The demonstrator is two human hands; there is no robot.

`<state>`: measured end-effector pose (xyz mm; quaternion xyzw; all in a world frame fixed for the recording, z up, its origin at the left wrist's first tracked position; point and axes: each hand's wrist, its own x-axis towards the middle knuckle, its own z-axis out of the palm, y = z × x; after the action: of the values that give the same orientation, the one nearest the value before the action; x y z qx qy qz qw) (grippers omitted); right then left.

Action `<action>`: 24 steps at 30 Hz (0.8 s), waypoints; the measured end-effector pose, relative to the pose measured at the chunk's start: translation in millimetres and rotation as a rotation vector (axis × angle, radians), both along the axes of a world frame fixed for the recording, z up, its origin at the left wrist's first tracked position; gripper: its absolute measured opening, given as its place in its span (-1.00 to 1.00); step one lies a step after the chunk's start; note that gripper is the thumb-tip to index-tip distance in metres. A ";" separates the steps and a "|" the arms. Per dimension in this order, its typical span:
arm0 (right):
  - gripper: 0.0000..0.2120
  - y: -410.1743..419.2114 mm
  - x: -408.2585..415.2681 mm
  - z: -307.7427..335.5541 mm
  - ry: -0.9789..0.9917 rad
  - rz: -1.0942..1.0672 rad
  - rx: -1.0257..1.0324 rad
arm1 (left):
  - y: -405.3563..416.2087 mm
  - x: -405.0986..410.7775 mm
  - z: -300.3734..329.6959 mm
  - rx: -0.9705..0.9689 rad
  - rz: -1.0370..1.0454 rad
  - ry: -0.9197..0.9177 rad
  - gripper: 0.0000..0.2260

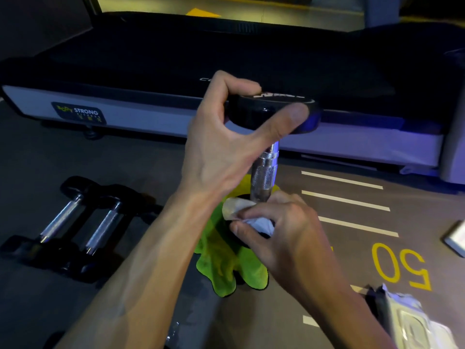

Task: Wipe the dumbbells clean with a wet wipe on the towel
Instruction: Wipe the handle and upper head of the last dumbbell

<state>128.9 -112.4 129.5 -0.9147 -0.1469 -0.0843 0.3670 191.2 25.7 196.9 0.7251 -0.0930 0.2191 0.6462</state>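
A dumbbell [264, 172] is stood on end on the green towel [226, 268], long axis vertical. The top head is gripped by the left hand [226, 147], thumb and fingers curled round its rim. The lower head, nearer the right hand [281, 235], is mostly hidden. A white wet wipe [254, 217] is pinched in the right hand and pressed at the base of the chrome handle. Next wipe is judged to run upward along the handle, toward the left hand. Two more dumbbells [75, 222] are laid on the floor at left, well apart. "BODY STRONG" is read on the treadmill [151, 104]; "50" is painted on the floor [400, 268]. A wipe pack [412, 321] is seen at lower right.
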 end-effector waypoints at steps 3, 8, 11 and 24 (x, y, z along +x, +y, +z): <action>-0.79 -10.9 -4.3 -1.2 0.017 0.012 0.046 | -1.3 -0.6 2.1 0.008 0.003 -0.006 -0.53; -0.86 -42.2 14.6 -0.4 0.139 -0.062 0.074 | 6.0 1.1 7.7 -0.018 -0.072 0.027 -0.62; -0.86 -48.7 23.9 -1.7 0.196 -0.080 0.193 | 6.2 2.6 8.4 -0.028 -0.137 0.061 -0.62; -0.86 -30.9 21.0 0.9 0.204 0.126 0.219 | 15.4 8.1 16.7 0.055 -0.182 0.110 -0.91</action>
<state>150.0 -143.3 130.3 -0.8620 -0.1558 0.0167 0.4821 199.3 41.1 213.6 0.7421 -0.1287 0.1171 0.6474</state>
